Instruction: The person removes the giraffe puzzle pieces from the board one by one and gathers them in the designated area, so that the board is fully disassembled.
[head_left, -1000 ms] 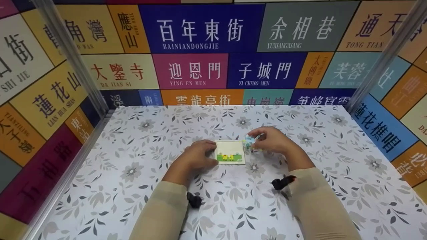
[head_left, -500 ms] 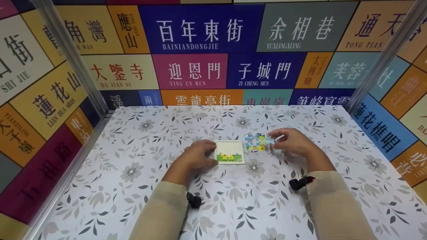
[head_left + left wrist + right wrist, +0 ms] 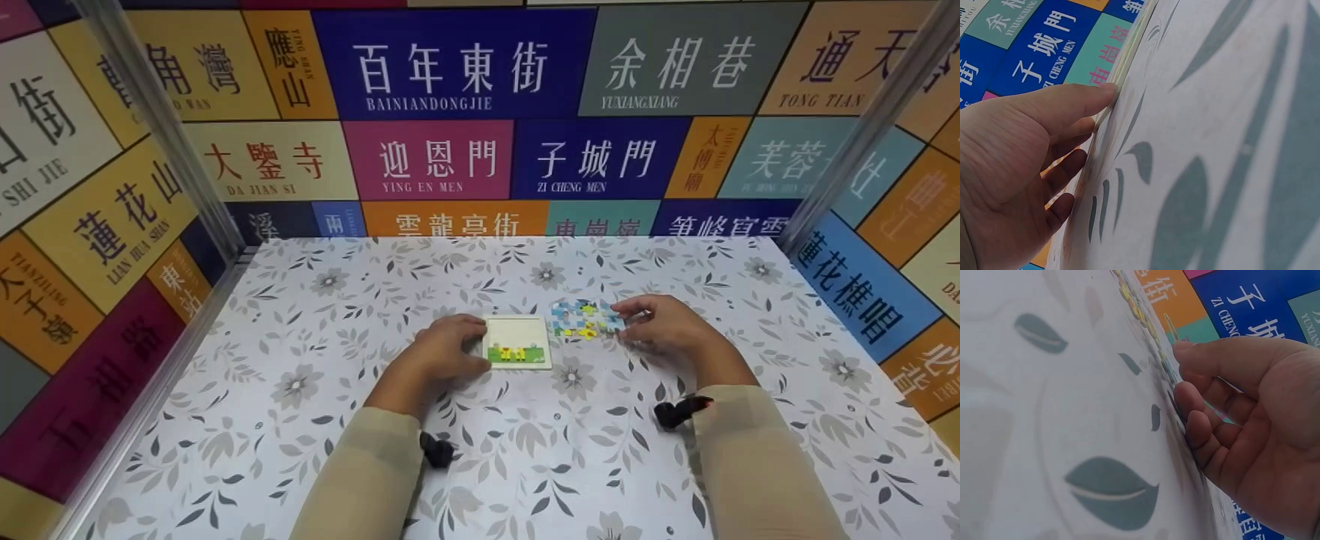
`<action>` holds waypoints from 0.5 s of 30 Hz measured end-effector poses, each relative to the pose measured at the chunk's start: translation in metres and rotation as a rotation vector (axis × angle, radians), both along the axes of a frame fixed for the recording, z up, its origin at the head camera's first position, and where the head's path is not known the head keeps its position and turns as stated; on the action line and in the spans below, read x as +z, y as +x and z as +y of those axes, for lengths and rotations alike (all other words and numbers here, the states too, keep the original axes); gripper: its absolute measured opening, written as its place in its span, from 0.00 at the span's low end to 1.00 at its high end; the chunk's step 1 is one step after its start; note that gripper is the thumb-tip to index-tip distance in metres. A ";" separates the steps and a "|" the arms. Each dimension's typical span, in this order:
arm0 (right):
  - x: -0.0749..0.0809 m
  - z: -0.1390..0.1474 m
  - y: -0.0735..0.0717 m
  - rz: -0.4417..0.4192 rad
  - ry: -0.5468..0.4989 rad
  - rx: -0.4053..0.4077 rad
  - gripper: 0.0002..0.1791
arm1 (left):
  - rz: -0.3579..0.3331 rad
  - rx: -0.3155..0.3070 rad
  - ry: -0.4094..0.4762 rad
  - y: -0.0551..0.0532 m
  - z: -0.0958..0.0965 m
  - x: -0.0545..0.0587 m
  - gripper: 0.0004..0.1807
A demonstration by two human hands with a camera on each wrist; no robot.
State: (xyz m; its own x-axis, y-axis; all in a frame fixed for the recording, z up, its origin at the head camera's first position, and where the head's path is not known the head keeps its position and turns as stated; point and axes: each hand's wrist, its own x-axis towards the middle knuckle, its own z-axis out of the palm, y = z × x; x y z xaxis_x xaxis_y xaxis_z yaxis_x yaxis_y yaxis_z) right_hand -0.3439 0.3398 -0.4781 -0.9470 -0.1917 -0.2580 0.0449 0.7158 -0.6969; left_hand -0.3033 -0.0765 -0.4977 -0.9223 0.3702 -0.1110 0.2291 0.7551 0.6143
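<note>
A small cream puzzle tray (image 3: 517,334) lies on the table, with a green and yellow strip of jigsaw along its near edge. At its left side my left hand (image 3: 448,349) grips the tray, fingers at the far corner and thumb at the near one. In the left wrist view the thumb (image 3: 1103,93) meets the tray's edge. Loose jigsaw pieces (image 3: 581,321), blue, yellow and green, spread to the right of the tray. My right hand (image 3: 667,326) is at their right side. The right wrist view shows a tilted, yellow-edged jigsaw piece (image 3: 1170,327) at the thumb tip, apparently pinched.
A white cloth with grey flowers and leaves (image 3: 525,465) covers the table. Behind it stands a wall of coloured sign panels (image 3: 450,67), with side walls left and right. Black wrist cameras (image 3: 437,450) are strapped to both sleeves.
My right hand moved right from beside the tray, uncovering the loose pieces, then shifted slightly at their right side. The left hand and tray stayed in place.
</note>
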 end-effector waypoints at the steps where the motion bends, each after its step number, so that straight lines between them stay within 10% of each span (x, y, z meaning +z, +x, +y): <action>1: 0.000 0.000 0.000 0.001 0.005 0.002 0.33 | -0.003 0.002 0.000 0.000 0.000 0.000 0.37; 15: -0.006 -0.001 -0.001 0.045 0.030 0.026 0.32 | -0.025 0.004 -0.004 -0.001 0.000 0.001 0.36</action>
